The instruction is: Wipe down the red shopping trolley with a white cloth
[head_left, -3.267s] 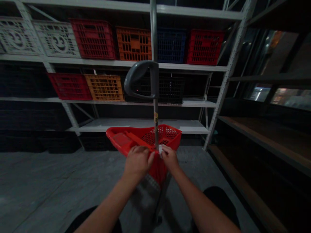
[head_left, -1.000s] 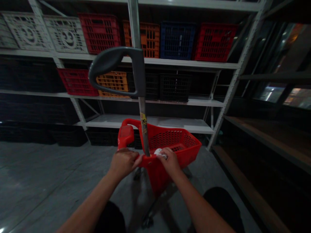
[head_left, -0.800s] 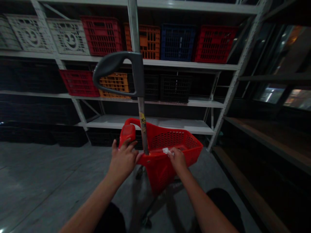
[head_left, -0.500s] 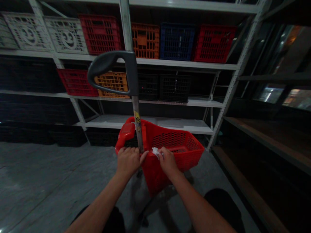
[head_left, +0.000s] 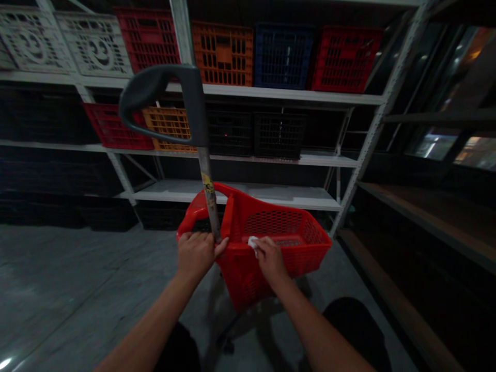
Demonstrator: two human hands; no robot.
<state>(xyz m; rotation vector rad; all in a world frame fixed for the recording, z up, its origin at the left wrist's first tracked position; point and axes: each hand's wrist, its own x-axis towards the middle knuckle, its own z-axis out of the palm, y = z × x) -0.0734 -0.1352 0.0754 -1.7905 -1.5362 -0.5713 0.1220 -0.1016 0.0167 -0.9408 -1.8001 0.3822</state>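
A red plastic rolling shopping basket (head_left: 287,243) stands on the floor in front of me, with a metal pole (head_left: 208,199) rising from its near rim to a grey handle (head_left: 163,93). My left hand (head_left: 196,254) grips the basket's rim at the foot of the pole. My right hand (head_left: 269,261) presses a small white crumpled cloth (head_left: 253,242) against the rim just right of the pole. The basket's inside looks empty where I can see it.
Metal shelving (head_left: 248,93) fills the wall ahead, holding red, orange, blue, white and black crates. A wooden shelf unit (head_left: 426,217) runs along the right. Grey concrete floor (head_left: 70,289) spreads to the left. My dark-clothed knees show at the bottom.
The basket has swung round so its body points right and the handle has drifted left. My left hand lifted briefly, then closed on the rim again. My right hand keeps the cloth on the rim.
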